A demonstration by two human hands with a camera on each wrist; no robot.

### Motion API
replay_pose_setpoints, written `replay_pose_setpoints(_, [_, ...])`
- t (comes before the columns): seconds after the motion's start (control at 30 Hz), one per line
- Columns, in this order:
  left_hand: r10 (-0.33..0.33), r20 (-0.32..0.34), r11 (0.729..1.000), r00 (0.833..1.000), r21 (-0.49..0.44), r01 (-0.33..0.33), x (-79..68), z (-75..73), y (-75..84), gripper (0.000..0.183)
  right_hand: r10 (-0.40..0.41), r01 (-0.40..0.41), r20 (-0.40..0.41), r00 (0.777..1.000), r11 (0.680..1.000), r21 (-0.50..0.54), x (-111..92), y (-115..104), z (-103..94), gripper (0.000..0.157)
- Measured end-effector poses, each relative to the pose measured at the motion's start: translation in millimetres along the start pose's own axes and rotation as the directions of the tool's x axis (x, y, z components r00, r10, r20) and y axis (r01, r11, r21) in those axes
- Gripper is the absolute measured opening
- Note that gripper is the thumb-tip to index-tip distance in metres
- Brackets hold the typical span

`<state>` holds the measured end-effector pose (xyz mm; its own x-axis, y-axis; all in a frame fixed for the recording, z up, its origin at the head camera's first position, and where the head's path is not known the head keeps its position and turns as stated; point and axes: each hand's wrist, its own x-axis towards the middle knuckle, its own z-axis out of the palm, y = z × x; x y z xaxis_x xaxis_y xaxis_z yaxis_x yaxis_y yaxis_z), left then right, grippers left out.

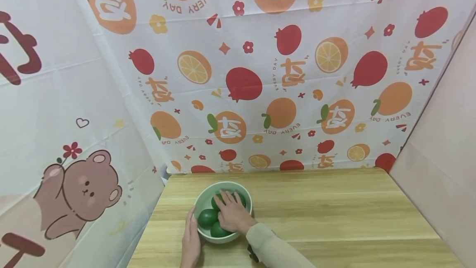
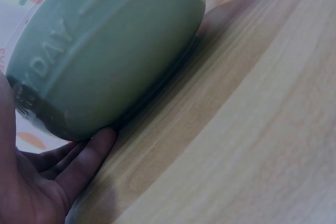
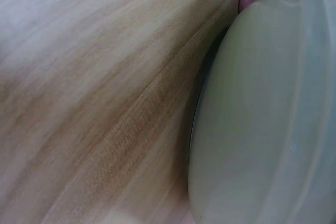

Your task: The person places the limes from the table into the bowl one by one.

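Observation:
A pale green bowl [image 1: 219, 240] stands on the table's left part, holding several smooth, dark green, egg-shaped fruits [image 1: 208, 218]. My left hand [image 1: 191, 239] rests against the bowl's outer left wall. Seen from the left wrist, its fingers [image 2: 86, 163] touch the wall low down, near the tabletop. Inside the bowl, my right hand [image 1: 233, 215] lies over the fruits with its fingers spread, touching those at the back. It partly covers them, and its palm side is hidden. The right wrist view has only the bowl's outer wall [image 3: 257, 114] and part of a hand at the top.
The wood-grain table [image 1: 327, 210] stretches to the right of the bowl. Behind it hangs a fruit-print cloth [image 1: 260, 135]. A bear-print cloth [image 1: 82, 193] borders the left side, and a plain pale panel [image 1: 442, 152] the right. A dark device [image 1: 252, 254] sits under the right wrist.

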<state>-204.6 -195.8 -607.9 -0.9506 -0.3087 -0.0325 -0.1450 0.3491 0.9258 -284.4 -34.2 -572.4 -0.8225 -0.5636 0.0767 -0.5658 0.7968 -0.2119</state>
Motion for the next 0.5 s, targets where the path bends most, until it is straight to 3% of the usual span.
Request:
replay_pose_setpoints(0.27, [0.056,-0.008,0.998,0.998,-0.030,-0.056,5.5,-0.1,2.8,0.061,0.009,-0.003,-0.082,0.997,0.998,0.068,10.4,4.9,-0.1,0.055])
replay_pose_setpoints(0.5, [0.034,-0.020,0.999,0.999,0.029,-0.034,13.1,-6.8,13.7,0.063,-0.033,0.056,-0.132,0.991,0.982,0.181,11.4,8.8,-16.1,0.052])
